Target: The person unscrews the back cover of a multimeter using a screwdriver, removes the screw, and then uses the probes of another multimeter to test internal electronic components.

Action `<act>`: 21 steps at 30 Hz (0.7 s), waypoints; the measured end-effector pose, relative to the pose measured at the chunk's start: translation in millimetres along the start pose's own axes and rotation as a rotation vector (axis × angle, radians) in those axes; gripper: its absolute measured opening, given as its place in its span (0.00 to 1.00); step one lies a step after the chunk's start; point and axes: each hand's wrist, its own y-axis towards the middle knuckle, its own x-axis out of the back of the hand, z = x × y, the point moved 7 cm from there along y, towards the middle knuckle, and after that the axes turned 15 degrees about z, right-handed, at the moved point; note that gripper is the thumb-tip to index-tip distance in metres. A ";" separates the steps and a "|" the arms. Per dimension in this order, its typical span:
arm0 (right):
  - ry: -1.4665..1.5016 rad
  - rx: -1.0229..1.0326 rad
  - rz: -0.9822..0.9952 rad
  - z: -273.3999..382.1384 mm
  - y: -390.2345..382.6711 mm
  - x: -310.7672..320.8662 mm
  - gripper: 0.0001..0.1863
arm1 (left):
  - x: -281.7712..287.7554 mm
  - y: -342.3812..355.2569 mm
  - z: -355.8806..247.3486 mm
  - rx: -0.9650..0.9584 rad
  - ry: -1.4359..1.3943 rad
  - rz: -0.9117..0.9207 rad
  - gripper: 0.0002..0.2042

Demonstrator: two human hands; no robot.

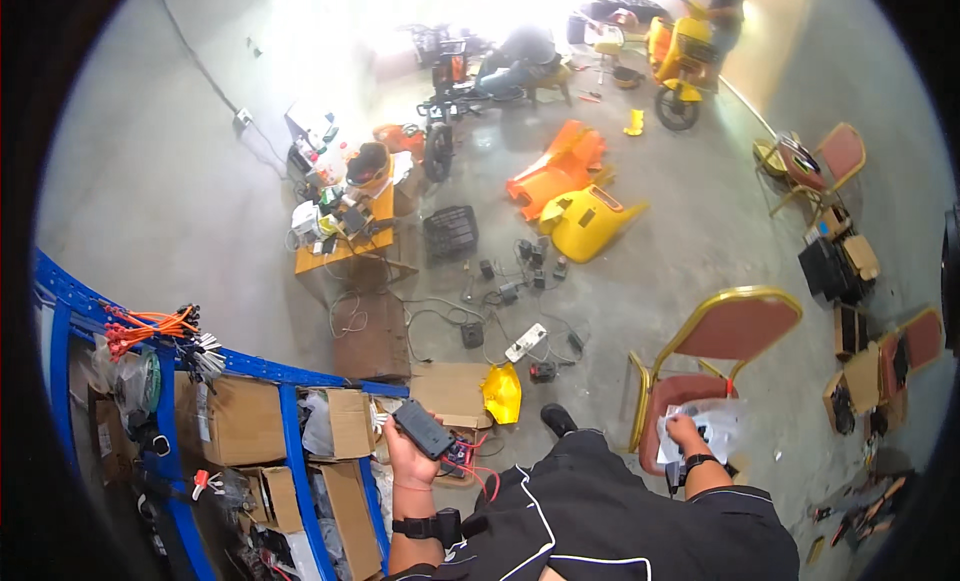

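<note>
My left hand [412, 459] grips a dark grey rectangular device [424, 427]. Just behind it is a small black item [459, 455] with red wires looping down. My right hand [686, 429] has its fingers curled on a clear plastic bag [714, 424], which lies over the seat of a red chair [728, 333] with a gold frame; something dark shows in the bag.
Blue shelving [293, 436] with cardboard boxes runs along my left. Ahead are a cluttered wooden table [344, 253], chargers and a power strip [525, 343], yellow panels [590, 226] and an orange one [556, 164]. Two people work by scooters [684, 43] at the back.
</note>
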 end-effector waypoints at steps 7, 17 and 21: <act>-0.046 0.413 -0.558 201.5 25.8 237.1 0.15 | -27.8 -15.5 10.3 -0.159 -0.142 -0.064 0.27; -0.790 -0.133 -0.338 175.4 51.7 333.9 0.24 | 9.1 -62.6 22.5 -0.312 -0.225 -0.274 0.26; -0.911 -0.135 -0.275 169.1 62.0 323.8 0.31 | 23.1 -80.6 30.1 -0.353 -0.221 -0.264 0.25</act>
